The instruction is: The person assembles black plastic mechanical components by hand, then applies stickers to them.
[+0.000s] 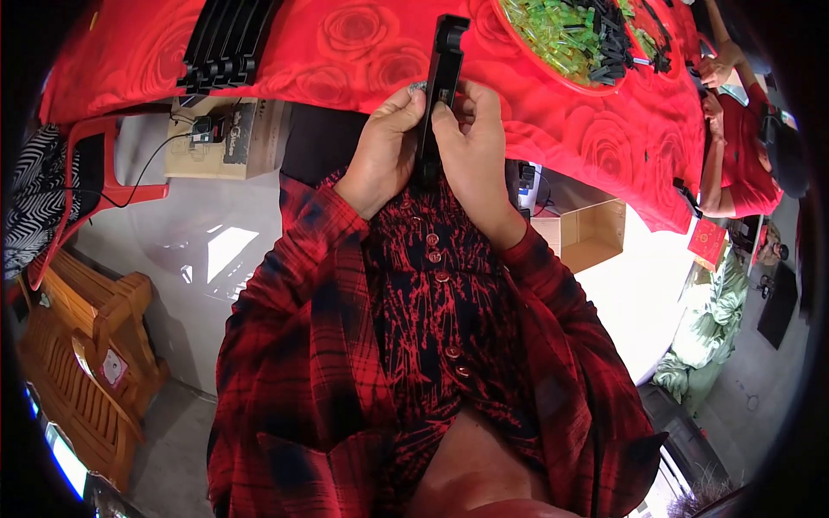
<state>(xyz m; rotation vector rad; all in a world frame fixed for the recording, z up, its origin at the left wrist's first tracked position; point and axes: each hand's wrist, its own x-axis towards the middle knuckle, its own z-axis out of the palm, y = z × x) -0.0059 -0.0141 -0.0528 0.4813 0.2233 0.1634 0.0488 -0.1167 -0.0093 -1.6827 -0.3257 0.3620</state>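
A long black plastic piece [446,67] with a notched, hook-like upper end stands nearly upright at the near edge of the table. My left hand [385,145] is closed on its left side, and a small greyish bit shows at the fingertips, too small to name. On the other side my right hand [477,154] grips the same piece, its thumb pressed on the front face near a small slot. Fingers behind the piece are partly hidden. Farther left on the table lie several similar black plastic pieces [226,43], side by side.
A red tray [527,53] of small green-yellow and black pieces sits at the back right of the red rose-patterned tablecloth [358,34]. Another person [743,173] works at the far right. Below are a cardboard box [594,233], a red chair [129,192] and wooden furniture [86,345].
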